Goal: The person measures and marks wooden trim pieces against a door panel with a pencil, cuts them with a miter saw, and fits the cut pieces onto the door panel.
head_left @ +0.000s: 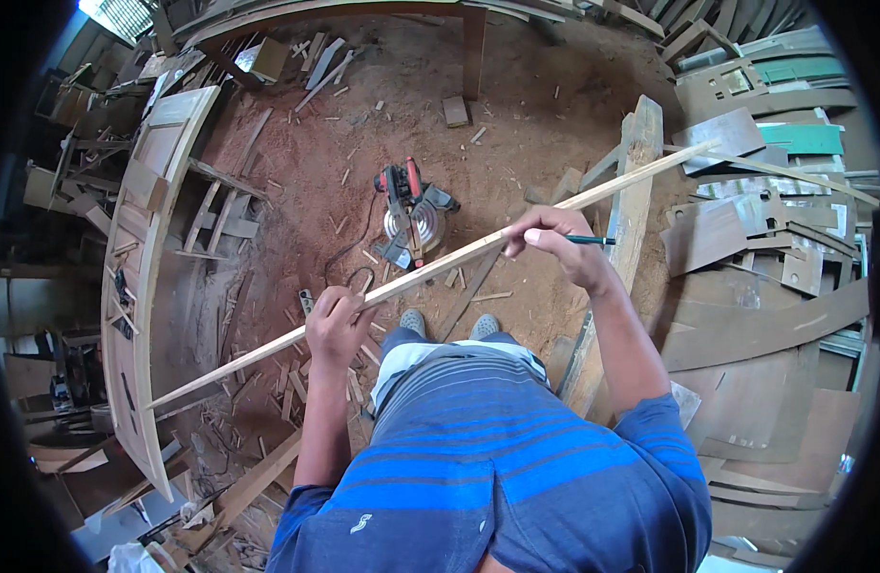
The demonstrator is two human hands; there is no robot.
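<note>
wooden strip (430, 271) slants across between two hands set well apart — the left hand (333, 327) closed around it, the right hand (559, 244) gripping a dark pencil (593, 240), fingers against the wood. it looks light, fairly stiff but whippy towards its ends (maybe splintery too), so near mid-length suits a hold; in view the ends overlap a framed panel (154, 258) and pass a timber beam (642, 141), with room over the saw (411, 215)

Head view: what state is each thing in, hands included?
Wooden strip, held aslant in both hands
Left hand, closed around the strip
Right hand, closed on the writing tool
Writing tool, pointing right
Saw, on the floor; running or not, unclear
Wood scraps, scattered
</note>
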